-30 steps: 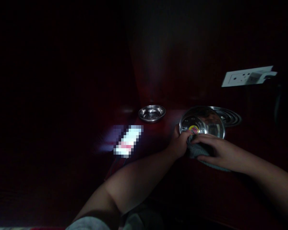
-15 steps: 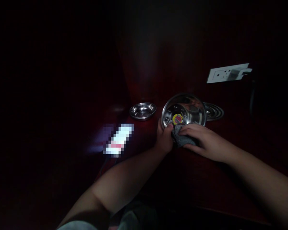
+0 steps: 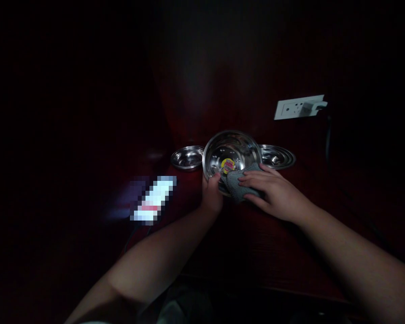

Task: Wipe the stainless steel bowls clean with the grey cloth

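Note:
A shiny steel bowl (image 3: 243,146) is tilted with its inside towards me, and a round yellow and red sticker (image 3: 228,166) shows on its bottom. My left hand (image 3: 212,195) grips the bowl's lower left rim, thumb on the inner side and the other fingers hidden behind. In my right hand (image 3: 273,193) is a grey cloth (image 3: 239,186), pressed against the bowl's lower right rim. Part of the cloth lies over the rim, close to my left thumb.
On the dark red table (image 3: 256,252), a shallow steel bowl (image 3: 187,158) stands behind on the left. Steel plates or dishes (image 3: 278,157) lie on the right. A lit, blurred-out phone-like screen (image 3: 155,200) is at left. A white socket (image 3: 299,108) with a plug is on the wall.
The whole view has shifted, so things appear further left. The cloth has spread higher along the bowl's right rim with my right hand. My left hand keeps its hold.

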Available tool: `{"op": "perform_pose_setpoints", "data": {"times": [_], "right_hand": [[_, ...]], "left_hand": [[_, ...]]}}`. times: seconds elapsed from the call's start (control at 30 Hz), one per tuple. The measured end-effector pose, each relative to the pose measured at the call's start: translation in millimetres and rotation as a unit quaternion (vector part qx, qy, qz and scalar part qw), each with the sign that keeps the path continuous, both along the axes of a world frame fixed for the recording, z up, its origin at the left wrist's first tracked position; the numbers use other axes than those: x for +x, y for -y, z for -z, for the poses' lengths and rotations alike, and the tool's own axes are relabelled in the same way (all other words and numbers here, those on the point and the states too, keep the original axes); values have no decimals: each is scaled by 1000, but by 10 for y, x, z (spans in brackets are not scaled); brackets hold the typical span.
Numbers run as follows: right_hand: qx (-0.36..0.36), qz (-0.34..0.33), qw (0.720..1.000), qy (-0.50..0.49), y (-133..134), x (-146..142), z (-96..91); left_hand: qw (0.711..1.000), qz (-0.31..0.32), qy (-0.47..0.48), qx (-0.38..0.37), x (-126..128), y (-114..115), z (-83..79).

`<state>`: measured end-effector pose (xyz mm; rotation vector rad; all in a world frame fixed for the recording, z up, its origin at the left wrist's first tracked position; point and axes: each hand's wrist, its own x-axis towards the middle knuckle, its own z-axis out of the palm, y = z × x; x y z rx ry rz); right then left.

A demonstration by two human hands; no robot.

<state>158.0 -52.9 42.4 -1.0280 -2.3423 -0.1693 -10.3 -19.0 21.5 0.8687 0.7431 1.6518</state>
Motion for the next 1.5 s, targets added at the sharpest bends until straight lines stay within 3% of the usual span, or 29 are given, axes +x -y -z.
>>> {"op": "perform_pose_setpoints", "data": {"times": [0.3, 0.43, 0.6, 0.73, 0.83, 0.9, 1.03, 1.13, 1.3, 1.4, 1.5], "right_hand": [[75, 136, 985, -80, -63, 45, -25], [70, 185, 965, -173, -74, 96, -68], [-35, 254, 887, -384, -198, 215, -15], [-39, 275, 807, -521, -291, 319, -2], [-44, 270, 778, -566, -293, 340, -34], [-82, 250, 784, -562, -282, 308, -32], [-164, 163, 831, -505, -296, 171, 86], [-176, 107, 851, -482, -323, 80, 205], [-211, 119, 830, -502, -320, 15, 265], [-232, 98, 845, -472, -316, 6, 273], [-216, 123, 868, -429, -333, 28, 307]], "left_hand": [[998, 38, -19, 38, -14, 39, 8], [999, 15, -46, 9, -20, 32, -11], [998, -16, -56, -19, -26, -5, 10], [999, 0, -47, -24, -31, -6, 36], [999, -5, -46, -24, -36, 10, 33], [998, -7, -49, -24, -37, 26, 18], [998, -3, -55, -33, -35, 50, -11], [998, 4, -47, -36, -31, 41, -4], [998, 26, -51, -22, -26, 21, 30], [998, 41, -46, -18, -20, 36, 21], [998, 48, -44, -24, -9, 59, -10]]}}
